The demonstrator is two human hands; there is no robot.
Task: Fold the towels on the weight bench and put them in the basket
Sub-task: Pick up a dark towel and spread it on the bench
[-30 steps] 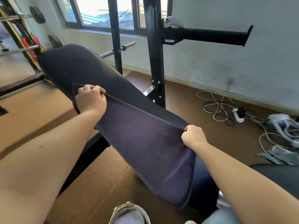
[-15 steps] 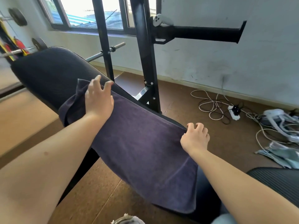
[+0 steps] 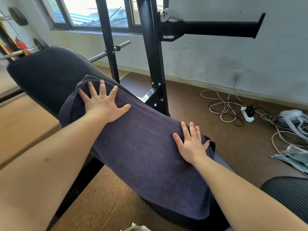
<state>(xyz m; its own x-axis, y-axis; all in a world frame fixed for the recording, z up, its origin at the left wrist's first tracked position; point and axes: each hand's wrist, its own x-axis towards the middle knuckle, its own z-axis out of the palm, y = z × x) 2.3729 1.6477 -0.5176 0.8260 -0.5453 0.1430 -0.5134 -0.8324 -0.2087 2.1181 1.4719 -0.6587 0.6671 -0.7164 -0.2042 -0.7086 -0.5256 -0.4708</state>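
left hand (image 3: 101, 102): lay palm-down on the far end of the towel, fingers straight and spread wide apart, gripping nothing.
right hand (image 3: 191, 145): lay palm-down on the near end of the same towel, fingers straight and slightly fanned, thumb stretched toward the left hand, gripping nothing.
towel (image 3: 141, 152): dark purple-grey, stretched lengthwise beneath both palms from one hand to the other; hung over the side below both wrists; bunched into a soft fold just left of the left hand.
surface (image 3: 41, 75): black ribbed padding, directly under the towel, bare beyond and to the left of the left hand.
rack upright (image 3: 153, 64): black steel post, stood beyond the gap between the two hands.
controller (image 3: 170, 15): white, perched on the rack's side arm, well above and beyond the right hand.
barbell (image 3: 108, 53): silver, ran behind the surface, well beyond the left hand.
cables (image 3: 221, 105): tangled with a white power strip (image 3: 247, 112) on the floor (image 3: 108, 197), well to the right of the right hand.
mat (image 3: 291, 194): grey and ribbed, just right of the right forearm.
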